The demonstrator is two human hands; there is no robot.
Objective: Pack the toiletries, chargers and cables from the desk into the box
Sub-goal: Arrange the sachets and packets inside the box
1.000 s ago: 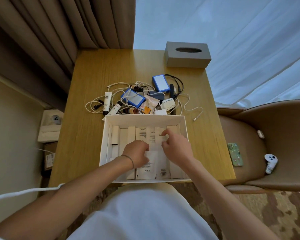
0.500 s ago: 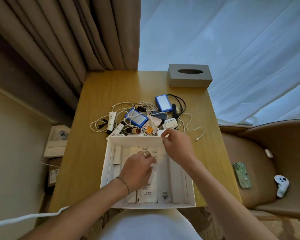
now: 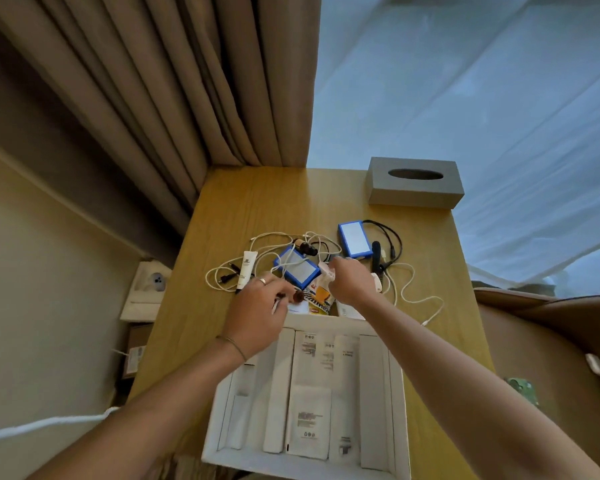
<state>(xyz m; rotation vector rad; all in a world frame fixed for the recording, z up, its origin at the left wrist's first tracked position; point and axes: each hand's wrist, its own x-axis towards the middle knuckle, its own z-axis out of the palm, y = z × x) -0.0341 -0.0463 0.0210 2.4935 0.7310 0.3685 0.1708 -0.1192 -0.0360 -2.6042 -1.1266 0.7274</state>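
The white box (image 3: 400,427) stands at the desk's near edge, with white packets lying flat inside. Behind it is the pile: a white tube (image 3: 248,268), two blue-edged chargers (image 3: 297,269) (image 3: 354,239), a yellow-printed sachet (image 3: 321,293), white cables (image 3: 413,289) and a black cable (image 3: 390,237). My left hand (image 3: 258,308) reaches past the box's far left corner, fingers curled at a small brown bottle (image 3: 297,296). My right hand (image 3: 352,284) hovers over the pile, fingertips at the sachet's top; its fingers are hidden from me.
A grey tissue box (image 3: 414,183) sits at the desk's far right corner. Curtains hang behind the desk. A brown chair (image 3: 551,341) on the right carries a green phone (image 3: 522,389). A wall socket (image 3: 156,279) is low on the left.
Both hands left the packets inside the box and moved forward to the pile behind it. The camera tilted upward.
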